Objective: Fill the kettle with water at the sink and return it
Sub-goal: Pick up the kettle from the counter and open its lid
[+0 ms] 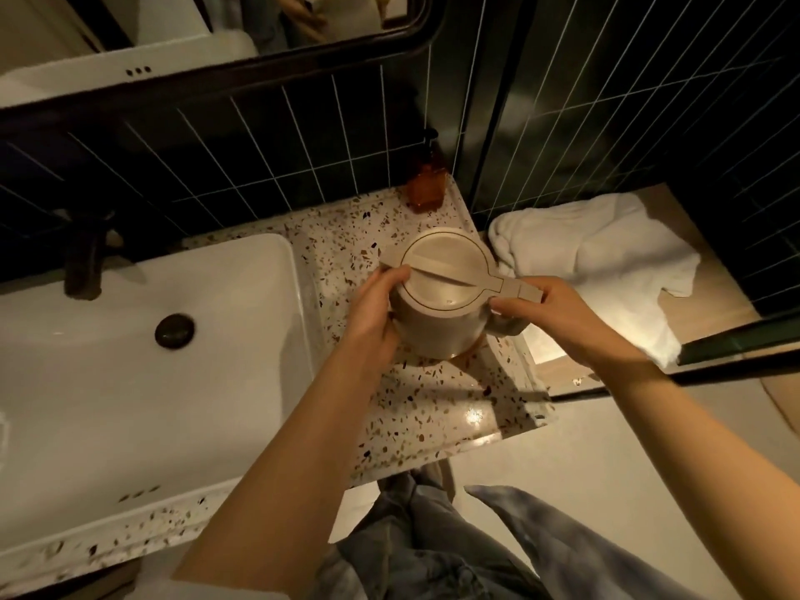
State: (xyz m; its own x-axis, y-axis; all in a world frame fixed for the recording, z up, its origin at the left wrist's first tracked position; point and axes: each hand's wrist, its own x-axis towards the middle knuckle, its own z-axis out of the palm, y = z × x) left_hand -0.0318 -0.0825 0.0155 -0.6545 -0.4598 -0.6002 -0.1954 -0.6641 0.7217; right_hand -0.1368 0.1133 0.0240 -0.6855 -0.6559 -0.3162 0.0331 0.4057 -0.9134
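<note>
Head view: kettle [437, 313] between hands, left hand [372, 313] on body, right hand [550, 313] on handle.

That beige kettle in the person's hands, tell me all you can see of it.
The kettle is a matte beige cylinder, seemingly plastic, seen from above. Its round lid is shut, crossed by a bar grip. It stands upright on the speckled counter, right of the sink. The left hand cups its side; the right hand holds its handle.

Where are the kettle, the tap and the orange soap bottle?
kettle [441, 270]: head view, on the middle of its closed lid.
tap [84, 257]: head view, on the dark spout behind the sink basin.
orange soap bottle [426, 188]: head view, on its amber body in the counter's back corner.
</note>
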